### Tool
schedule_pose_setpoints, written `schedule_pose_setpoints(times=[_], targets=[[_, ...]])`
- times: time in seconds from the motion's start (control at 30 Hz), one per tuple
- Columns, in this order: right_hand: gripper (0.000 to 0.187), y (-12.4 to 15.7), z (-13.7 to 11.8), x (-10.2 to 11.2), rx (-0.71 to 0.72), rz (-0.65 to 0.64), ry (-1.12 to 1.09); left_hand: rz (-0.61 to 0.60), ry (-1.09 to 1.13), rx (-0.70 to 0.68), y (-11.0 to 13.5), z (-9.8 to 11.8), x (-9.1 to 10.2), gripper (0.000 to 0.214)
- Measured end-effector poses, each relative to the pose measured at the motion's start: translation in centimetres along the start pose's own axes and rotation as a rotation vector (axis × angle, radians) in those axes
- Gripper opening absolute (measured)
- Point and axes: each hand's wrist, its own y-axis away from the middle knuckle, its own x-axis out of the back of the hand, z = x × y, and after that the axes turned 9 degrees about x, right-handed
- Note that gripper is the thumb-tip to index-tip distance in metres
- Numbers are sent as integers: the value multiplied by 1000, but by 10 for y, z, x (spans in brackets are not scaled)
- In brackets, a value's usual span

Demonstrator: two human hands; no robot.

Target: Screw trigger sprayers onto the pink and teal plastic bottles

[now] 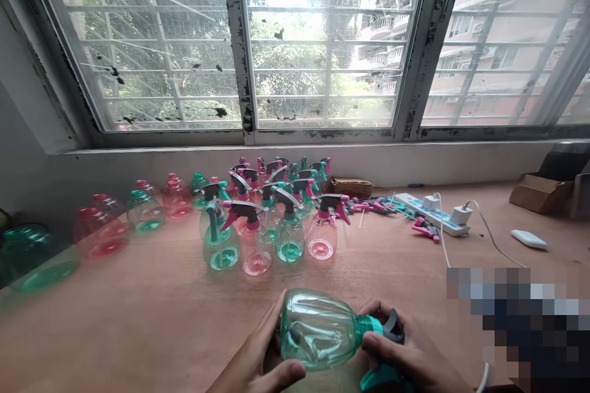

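Green spray bottle (322, 328) lies sideways, gripped between both hands' fingers (276, 374).

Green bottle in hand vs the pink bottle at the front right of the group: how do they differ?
The green bottle lies on its side, held off the table by the left hand and right hand; the pink bottle stands upright on the table, untouched. The green bottle's sprayer is teal and grey; the pink bottle's is pink and grey. Both are clear tinted plastic with trigger sprayers fitted.

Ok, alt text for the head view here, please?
Two hands hold a green spray bottle on its side over a wooden table: left hand on the body, right hand at the trigger head. Assembled pink and green bottles cluster behind, below a window.
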Motion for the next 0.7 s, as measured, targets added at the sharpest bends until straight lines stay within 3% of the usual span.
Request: schedule_pose_setpoints(times=[0.23, 0.47, 0.7], targets=[[41, -2, 5, 3, 15, 14, -13, 56, -29, 11, -1, -6, -2, 92], [42, -1, 2, 2, 25, -37, 26, -5, 77, 36, -3, -10, 1, 110], [41, -1, 2, 2, 11, -6, 5, -3, 115, 29, -4, -10, -1, 98]])
